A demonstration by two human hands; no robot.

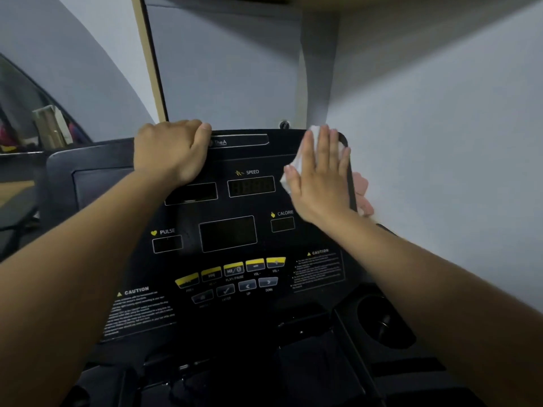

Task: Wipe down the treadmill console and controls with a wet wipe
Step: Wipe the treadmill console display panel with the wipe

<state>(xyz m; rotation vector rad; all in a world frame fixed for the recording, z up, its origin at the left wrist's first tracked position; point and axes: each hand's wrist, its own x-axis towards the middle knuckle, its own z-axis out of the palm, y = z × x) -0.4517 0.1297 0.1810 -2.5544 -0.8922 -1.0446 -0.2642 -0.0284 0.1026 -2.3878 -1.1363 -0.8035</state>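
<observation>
Wipe is lying flat under the right hand, whose straight fingers are pressing it against the console at two o'clock. The left hand is gripping the console's top edge at eleven o'clock.

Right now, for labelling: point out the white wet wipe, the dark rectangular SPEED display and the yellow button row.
White wet wipe [297, 162]: head view, exposed fold.
Dark rectangular SPEED display [251, 186]: head view, centre.
Yellow button row [233, 269]: head view, middle button.
</observation>
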